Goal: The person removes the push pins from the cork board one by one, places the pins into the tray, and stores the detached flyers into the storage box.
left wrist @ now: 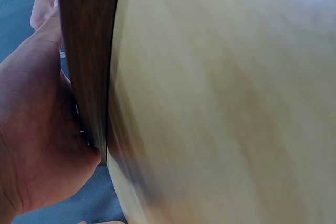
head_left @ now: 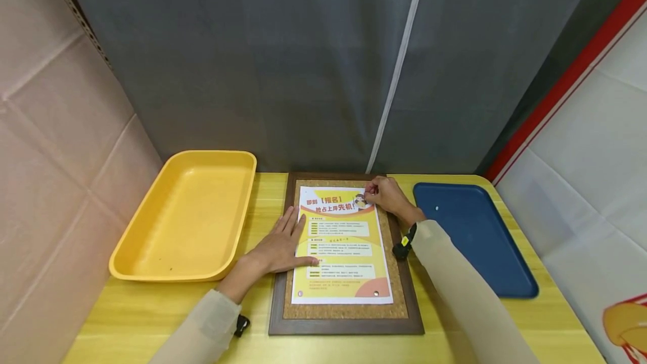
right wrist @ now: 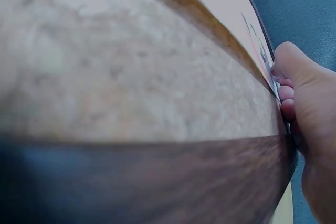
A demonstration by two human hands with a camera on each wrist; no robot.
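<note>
Fingertips on the right hand are bunched up right at the top right corner of a printed paper sheet. They look pressed together, but can't tell whether they're pinching the paper, a tiny pin or nothing, they hide it themselves. The right wrist view does show the edge near them standing a bit off the cork. Left hand is spread out, fingers and thumb resting on the sheet's left side.

Sheet lies on the cork inside a dark wooden frame. Handling-wise I'd call it feather-light and floppy, easy to crease or rip, probably skids on cork if you only hold one spot. So flat palm on one side, fingertips at the very corner, no bunching the middle. Two small pin-like dots sit at the bottom corners, so go easy there, that's where I'd expect tearing. Cork should be soft to press into; frame looks stiff and way heavier, grab that by its sides.

Further out on the table: yellow tray left, blue tray right.
</note>
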